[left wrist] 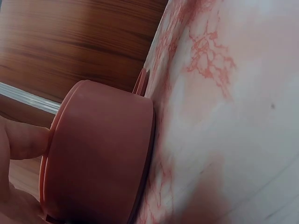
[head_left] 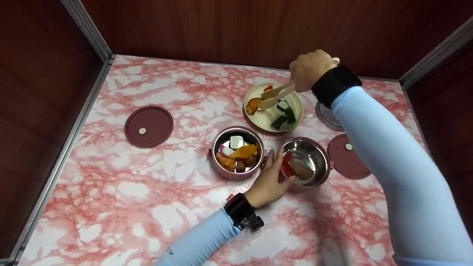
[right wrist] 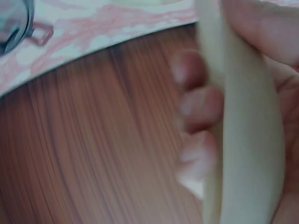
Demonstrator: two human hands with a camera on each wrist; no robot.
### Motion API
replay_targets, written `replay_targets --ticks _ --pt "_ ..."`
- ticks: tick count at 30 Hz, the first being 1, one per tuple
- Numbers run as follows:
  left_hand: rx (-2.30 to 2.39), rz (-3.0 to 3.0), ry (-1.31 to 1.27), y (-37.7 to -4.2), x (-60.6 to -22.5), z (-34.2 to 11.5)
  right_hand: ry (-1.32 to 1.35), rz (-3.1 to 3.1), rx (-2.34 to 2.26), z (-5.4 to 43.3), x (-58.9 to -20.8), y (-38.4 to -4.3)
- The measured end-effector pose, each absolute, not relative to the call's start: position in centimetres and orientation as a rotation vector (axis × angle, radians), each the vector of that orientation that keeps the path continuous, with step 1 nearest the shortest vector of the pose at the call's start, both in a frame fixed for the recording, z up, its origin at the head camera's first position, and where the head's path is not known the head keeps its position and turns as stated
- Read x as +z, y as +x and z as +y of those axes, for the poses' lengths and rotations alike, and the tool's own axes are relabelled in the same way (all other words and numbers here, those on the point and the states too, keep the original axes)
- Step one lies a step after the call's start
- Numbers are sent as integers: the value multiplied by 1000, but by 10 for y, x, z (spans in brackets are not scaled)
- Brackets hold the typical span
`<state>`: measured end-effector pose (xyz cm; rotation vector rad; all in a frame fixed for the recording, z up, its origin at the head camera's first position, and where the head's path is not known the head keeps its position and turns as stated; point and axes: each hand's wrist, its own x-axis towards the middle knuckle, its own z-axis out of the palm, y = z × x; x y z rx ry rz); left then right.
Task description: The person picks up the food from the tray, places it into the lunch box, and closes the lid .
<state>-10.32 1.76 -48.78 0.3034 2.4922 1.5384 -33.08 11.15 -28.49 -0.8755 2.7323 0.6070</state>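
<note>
My right hand [head_left: 311, 70] grips pale beige tongs [right wrist: 252, 126], its fingers curled round both arms. Their tips reach down over the cream plate [head_left: 255, 120], right at an orange food piece [head_left: 252, 106]. Dark green pieces [head_left: 289, 115] and a small red piece [head_left: 268, 88] also lie on that plate. My left hand [head_left: 269, 184] holds the near left side of a dusky pink lunch pot [left wrist: 98, 154], thumb and fingers at its rim. Inside this steel-lined pot are red food [head_left: 287, 164] and a brownish piece [head_left: 302, 170].
A second pink pot [head_left: 236, 176], left of my left hand, holds white, orange and brown foods. One maroon lid [head_left: 149, 126] lies at the left, another maroon lid [head_left: 347, 159] at the right. Partly behind my right arm is a clear lid [head_left: 329, 116]. Wood-grain walls [head_left: 207, 33] enclose the table.
</note>
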Motion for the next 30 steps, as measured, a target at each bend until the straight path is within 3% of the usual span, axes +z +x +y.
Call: replay_targets --ticks 4,10,18,30 --pt "1534 2492 303 -101 -486 18 -1022 2766 619 114 -289 -335" --pt "1539 2490 324 -99 -487 21 -851 2757 615 121 -297 -336" --pt "1555 2494 355 -100 -487 21 -929 2789 492 153 -307 -324" --pt "1551 2484 321 -109 -491 16 -733 2838 361 182 -298 -313"
